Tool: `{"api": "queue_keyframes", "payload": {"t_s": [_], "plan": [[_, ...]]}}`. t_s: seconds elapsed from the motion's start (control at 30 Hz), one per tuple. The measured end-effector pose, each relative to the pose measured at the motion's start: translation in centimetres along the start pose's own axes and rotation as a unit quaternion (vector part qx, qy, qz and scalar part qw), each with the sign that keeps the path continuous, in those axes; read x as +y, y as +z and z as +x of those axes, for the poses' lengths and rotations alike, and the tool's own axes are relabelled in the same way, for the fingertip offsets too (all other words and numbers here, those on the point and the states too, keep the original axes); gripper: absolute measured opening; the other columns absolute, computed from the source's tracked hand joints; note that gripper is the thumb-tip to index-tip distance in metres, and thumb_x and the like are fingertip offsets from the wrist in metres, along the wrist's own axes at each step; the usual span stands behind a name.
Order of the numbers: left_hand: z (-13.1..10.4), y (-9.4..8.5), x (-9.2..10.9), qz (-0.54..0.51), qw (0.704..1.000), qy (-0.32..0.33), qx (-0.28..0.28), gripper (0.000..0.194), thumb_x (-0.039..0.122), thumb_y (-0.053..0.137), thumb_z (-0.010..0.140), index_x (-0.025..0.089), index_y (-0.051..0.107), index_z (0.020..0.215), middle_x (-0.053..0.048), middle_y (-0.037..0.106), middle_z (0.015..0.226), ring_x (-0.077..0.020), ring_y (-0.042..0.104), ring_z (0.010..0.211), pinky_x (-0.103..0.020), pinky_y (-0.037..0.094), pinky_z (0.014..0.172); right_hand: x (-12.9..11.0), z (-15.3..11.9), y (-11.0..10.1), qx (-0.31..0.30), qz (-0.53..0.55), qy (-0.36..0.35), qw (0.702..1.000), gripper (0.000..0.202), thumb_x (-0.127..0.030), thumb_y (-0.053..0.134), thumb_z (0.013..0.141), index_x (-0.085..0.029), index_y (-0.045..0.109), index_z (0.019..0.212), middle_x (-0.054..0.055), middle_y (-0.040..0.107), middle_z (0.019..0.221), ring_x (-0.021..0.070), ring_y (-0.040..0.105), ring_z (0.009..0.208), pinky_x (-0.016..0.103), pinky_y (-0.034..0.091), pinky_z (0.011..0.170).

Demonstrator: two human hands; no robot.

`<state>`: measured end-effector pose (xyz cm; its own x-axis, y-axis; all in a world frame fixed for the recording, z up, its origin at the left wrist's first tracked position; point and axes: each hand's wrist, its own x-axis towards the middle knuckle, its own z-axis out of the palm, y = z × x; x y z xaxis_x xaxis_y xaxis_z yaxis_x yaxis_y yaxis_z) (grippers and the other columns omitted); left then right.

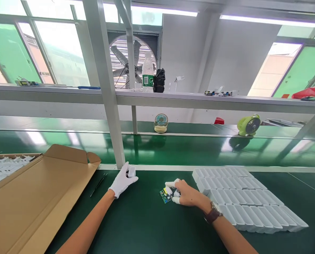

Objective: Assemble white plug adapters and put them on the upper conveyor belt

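My left hand [122,181], in a white glove, grips a small white plastic housing [131,171] on the green table near the base of a white post. My right hand [186,193], with white finger cots and a wristwatch, pinches a small green circuit board [166,195] lying on the mat. Several rows of white plastic housings [246,197] lie side by side just right of my right hand.
An open cardboard box [41,190] with white parts inside stands at the left. Black tweezers [98,184] lie beside its flap. A white post [107,91] rises ahead. Beyond runs a green conveyor [189,148] with two small fans; a shelf above holds a bottle.
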<state>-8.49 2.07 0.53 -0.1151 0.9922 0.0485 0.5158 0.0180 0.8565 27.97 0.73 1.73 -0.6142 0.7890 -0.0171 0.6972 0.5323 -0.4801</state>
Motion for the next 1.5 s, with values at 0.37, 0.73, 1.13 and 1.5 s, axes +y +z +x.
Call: {"api": "queue_keyframes", "payload": {"t_s": [0.37, 0.73, 1.13, 1.5], "plan": [[-3.3, 2.3, 3.4, -0.033, 0.998, 0.054, 0.022, 0.063, 0.038, 0.078, 0.074, 0.023, 0.058, 0.132, -0.007, 0.067, 0.126, -0.0285, 0.066, 0.112, -0.041, 0.053, 0.098, -3.5, -0.9, 0.1, 0.156, 0.129, -0.068, 0.977, 0.063, -0.018, 0.060, 0.084, -0.026, 0.049, 0.146, 0.013, 0.054, 0.136, 0.0221, 0.066, 0.095, 0.036, 0.061, 0.078], [-6.2, 4.7, 3.7, 0.027, 0.987, 0.159, -0.020, 0.065, 0.024, 0.078, 0.076, 0.027, 0.054, 0.137, -0.007, 0.058, 0.137, -0.0265, 0.056, 0.127, -0.043, 0.045, 0.112, -5.3, -0.9, 1.3, 0.293, 0.088, -0.137, 0.942, 0.061, -0.015, 0.058, 0.090, -0.027, 0.042, 0.148, 0.014, 0.052, 0.138, 0.0289, 0.059, 0.124, 0.048, 0.055, 0.105], [-6.1, 6.4, 2.6, 0.094, 0.944, 0.307, -0.075, 0.082, 0.017, 0.079, 0.078, 0.033, 0.042, 0.149, -0.009, 0.055, 0.129, -0.0269, 0.054, 0.121, -0.044, 0.051, 0.102, -5.4, -1.3, 2.5, 0.281, -0.012, -0.204, 0.938, 0.069, -0.005, 0.060, 0.088, -0.024, 0.041, 0.151, 0.014, 0.059, 0.132, 0.0281, 0.060, 0.118, 0.047, 0.057, 0.097], [-5.9, 6.7, 2.2, 0.095, 0.942, 0.311, -0.080, 0.077, 0.017, 0.078, 0.080, 0.032, 0.044, 0.148, -0.010, 0.054, 0.129, -0.0269, 0.052, 0.123, -0.044, 0.051, 0.103, -5.2, -1.4, 3.2, 0.271, -0.017, -0.170, 0.947, 0.069, -0.014, 0.063, 0.090, -0.024, 0.037, 0.153, 0.013, 0.063, 0.131, 0.0282, 0.064, 0.112, 0.046, 0.058, 0.093]]}}
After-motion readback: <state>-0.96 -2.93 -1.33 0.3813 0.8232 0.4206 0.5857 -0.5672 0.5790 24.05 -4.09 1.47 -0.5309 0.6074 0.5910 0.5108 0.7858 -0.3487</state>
